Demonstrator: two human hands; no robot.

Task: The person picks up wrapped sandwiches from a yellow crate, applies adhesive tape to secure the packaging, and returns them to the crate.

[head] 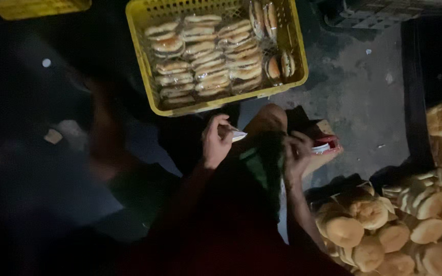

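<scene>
At the top centre of the frame, a yellow crate (pixel 141 56) holds rows of wrapped filled buns (pixel 205 56). Loose plain buns (pixel 384 230) pile at lower right. Mid-frame, the hands are apart: the left hand (pixel 216 143) pinches a small white blade-like piece (pixel 239 135); the right hand (pixel 296 153) grips a small red-and-white object (pixel 326 147).

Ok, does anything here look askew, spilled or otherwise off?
Mostly tidy. In the yellow crate, the filled buns lie in neat rows, but a few at the right side stand on edge, out of line. The plain buns lie in a loose heap low at the right. Nothing looks spilled.
</scene>
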